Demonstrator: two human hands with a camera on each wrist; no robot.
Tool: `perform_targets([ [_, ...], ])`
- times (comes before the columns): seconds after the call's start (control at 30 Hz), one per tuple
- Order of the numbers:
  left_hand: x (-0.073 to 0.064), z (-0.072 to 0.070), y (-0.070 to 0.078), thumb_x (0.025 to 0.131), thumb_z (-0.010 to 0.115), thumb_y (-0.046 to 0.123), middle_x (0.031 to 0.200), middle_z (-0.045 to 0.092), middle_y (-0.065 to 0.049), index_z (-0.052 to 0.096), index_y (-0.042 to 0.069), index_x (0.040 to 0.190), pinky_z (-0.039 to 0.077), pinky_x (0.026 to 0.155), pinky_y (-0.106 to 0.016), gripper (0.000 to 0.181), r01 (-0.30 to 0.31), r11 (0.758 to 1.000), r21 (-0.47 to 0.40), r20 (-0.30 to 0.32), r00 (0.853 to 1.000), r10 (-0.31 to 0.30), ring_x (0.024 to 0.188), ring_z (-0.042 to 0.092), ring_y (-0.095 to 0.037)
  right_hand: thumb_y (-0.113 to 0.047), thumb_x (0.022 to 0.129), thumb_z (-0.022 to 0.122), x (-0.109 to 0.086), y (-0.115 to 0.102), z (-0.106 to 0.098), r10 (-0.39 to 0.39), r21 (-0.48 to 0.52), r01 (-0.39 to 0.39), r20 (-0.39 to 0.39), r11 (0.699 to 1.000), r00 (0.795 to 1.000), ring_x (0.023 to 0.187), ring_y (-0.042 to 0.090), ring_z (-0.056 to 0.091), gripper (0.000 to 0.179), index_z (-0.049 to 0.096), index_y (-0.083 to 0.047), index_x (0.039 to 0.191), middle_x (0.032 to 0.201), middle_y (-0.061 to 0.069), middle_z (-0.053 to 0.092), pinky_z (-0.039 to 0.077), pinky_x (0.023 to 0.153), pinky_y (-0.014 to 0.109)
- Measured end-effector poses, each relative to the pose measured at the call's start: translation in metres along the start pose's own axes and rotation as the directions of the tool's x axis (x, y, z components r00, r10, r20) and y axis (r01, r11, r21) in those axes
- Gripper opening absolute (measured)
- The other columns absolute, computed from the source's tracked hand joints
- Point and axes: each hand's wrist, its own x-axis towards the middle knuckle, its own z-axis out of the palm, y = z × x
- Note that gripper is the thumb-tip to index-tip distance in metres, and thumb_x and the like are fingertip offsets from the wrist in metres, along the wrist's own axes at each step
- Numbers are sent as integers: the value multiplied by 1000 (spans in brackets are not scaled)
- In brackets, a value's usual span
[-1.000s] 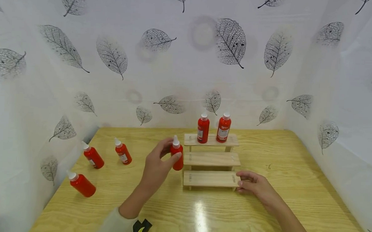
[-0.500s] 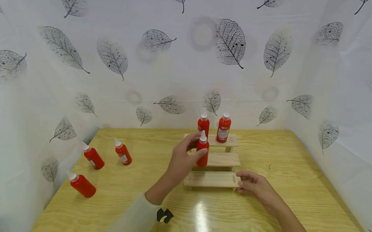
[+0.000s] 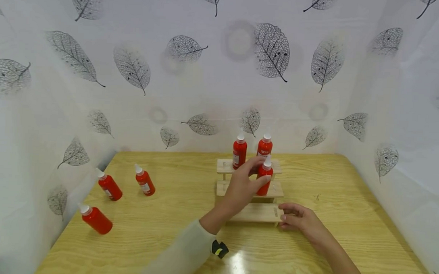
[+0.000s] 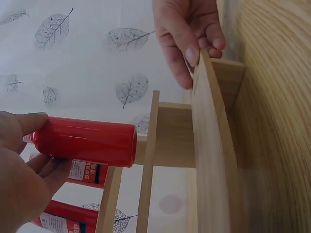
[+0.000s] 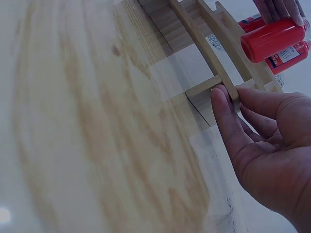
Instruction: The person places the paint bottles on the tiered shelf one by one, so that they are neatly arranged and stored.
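My left hand (image 3: 239,194) grips a red squeeze bottle (image 3: 265,171) with a white pointed cap, thumb on the near side. The bottle is upright, its base close over the right part of the middle step of a three-tier wooden stand (image 3: 251,212). In the left wrist view, a narrow gap shows between the bottle's base (image 4: 127,145) and that step's board (image 4: 149,160). My right hand (image 3: 307,224) pinches the right end of the lowest step between thumb and fingers. Two similar bottles stand on the top step, a left one (image 3: 239,154) and a right one (image 3: 264,146), partly hidden.
Several more red bottles stand at the left of the wooden table (image 3: 158,239): one at the front (image 3: 97,220), one behind it (image 3: 110,187), one further right (image 3: 145,183). A white curtain (image 3: 214,88) with a leaf print encloses the back and sides.
My left hand has carried the red bottle rightward, from beside the stand's left end to over the right part of the middle step. My right hand stays at the lowest step.
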Motion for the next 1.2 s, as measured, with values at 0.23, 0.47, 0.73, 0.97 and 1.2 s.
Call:
perform_targets([
  [0.23,3,9,-4,93,73,13,132,64,2,58,18,138,52,101,-24,47,-3,1000,6,7,1000,3,114,63,-9,-22,99,65,-1,-1,1,0,-4,0,-5,1000,1000,104,27,70,61,41,9,146,128,18,54,59,92,36],
  [0.47,6,13,-8,94,72,13,134,63,2,57,18,139,51,102,-23,47,14,1000,10,16,1000,-14,117,62,-8,-22,99,65,-1,-1,1,-2,-2,2,-12,1000,1000,103,27,70,60,42,9,145,126,17,54,59,92,36],
  [0.73,9,13,-10,94,71,12,132,64,2,57,17,138,51,101,-22,46,7,1000,12,5,1000,-7,115,62,-8,-22,99,65,-1,-1,1,4,-1,-4,-14,1000,1000,103,27,70,60,42,8,145,127,17,53,59,91,36],
  [0.97,10,13,-11,94,71,12,133,64,1,57,17,138,50,103,-22,46,2,1000,1,11,1000,-2,116,62,-8,-23,99,66,-1,-2,2,9,2,-9,-13,1000,1000,104,27,70,61,42,8,146,129,18,53,59,92,36],
  [1.2,8,13,-10,95,70,13,139,61,2,54,18,142,48,106,-25,50,22,1000,-3,32,999,-22,122,61,-10,-21,99,66,0,-2,2,5,5,-5,-17,1000,1000,104,27,70,61,41,9,146,130,19,51,59,92,36],
])
